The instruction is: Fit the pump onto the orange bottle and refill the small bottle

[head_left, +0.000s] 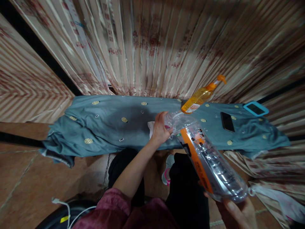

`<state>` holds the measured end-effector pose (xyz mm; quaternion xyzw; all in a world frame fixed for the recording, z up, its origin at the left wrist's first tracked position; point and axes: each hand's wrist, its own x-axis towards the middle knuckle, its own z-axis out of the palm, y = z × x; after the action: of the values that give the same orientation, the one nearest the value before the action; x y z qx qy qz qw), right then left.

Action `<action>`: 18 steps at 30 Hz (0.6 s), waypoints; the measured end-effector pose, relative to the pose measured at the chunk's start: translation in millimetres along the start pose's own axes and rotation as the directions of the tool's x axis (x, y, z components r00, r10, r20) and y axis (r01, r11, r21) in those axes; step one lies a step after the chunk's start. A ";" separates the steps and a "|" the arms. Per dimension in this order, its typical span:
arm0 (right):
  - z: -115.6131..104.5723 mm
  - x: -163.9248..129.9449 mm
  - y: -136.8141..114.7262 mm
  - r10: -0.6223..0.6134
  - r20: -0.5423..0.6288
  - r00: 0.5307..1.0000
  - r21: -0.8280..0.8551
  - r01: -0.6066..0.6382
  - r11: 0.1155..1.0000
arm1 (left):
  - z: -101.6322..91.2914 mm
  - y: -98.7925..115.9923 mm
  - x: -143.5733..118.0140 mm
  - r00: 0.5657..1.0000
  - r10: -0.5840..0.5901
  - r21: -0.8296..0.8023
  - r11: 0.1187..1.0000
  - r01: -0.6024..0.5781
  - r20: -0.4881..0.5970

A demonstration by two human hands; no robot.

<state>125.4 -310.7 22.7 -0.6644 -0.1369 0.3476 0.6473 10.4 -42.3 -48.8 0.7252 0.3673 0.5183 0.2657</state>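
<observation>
A large clear plastic bottle with an orange and black label lies slantwise in front of me, its neck toward the upper left. My left hand is closed around the neck end. The bottle's base rests in the grip of my right hand, which is partly cut off by the lower frame edge. A bit of white cloth shows beside my left hand; whether my fingers touch it I cannot tell. Just beyond the bottle's shoulder stands an orange pump bottle with yellow liquid.
A teal cloth with pineapple prints covers the narrow bench. On its right side lie a black phone and a blue-framed device. A striped curtain hangs behind. At the lower left, a white cable crosses a black round object.
</observation>
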 end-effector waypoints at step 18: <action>20.4 -11.8 -14.9 0.049 -0.077 0.996 -0.005 -0.050 0.999 | 3.3 -5.5 0.3 0.999 0.044 -0.002 0.999 -0.044 -0.030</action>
<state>107.8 -300.7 41.9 -0.6827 -0.0966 0.3371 0.6410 12.2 -38.8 -53.9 0.7249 0.3545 0.5352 0.2498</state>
